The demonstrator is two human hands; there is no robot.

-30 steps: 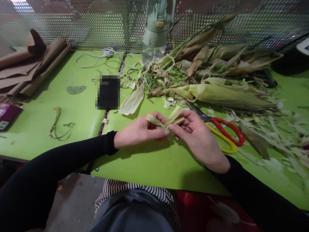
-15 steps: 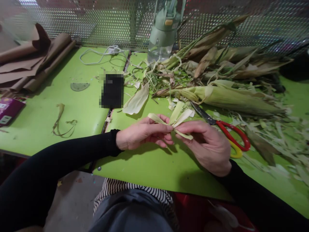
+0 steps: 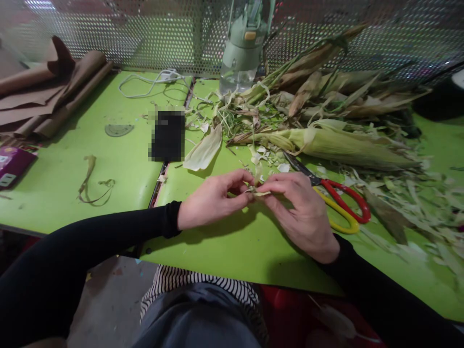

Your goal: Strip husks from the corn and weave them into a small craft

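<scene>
Pale corn husk strips (image 3: 259,194) lie between my two hands, mostly covered by fingers. My left hand (image 3: 217,197) pinches them from the left with thumb and fingertips. From the right, my right hand (image 3: 299,208) is closed on the other side of the same husk strips, its thumb under and forefinger above. Both hands are just over the green table (image 3: 217,251). Right of my right hand lie scissors (image 3: 348,198) with one red and one yellow handle, blades pointing to the back left. Behind the hands rests a loose pale husk piece (image 3: 203,151).
Corn husks (image 3: 348,147) and shreds are heaped at the back right. A water bottle (image 3: 239,58) stands by the perforated screen (image 3: 152,34). Farther left are a dark blurred-out rectangle (image 3: 168,137), a white cable (image 3: 137,79), a protractor (image 3: 119,130), a dried strip (image 3: 86,181) and brown paper (image 3: 68,96).
My hands have turned and closed over the husk strips, which stuck up in a fan before and now show only a little. More of the yellow scissor handle is visible.
</scene>
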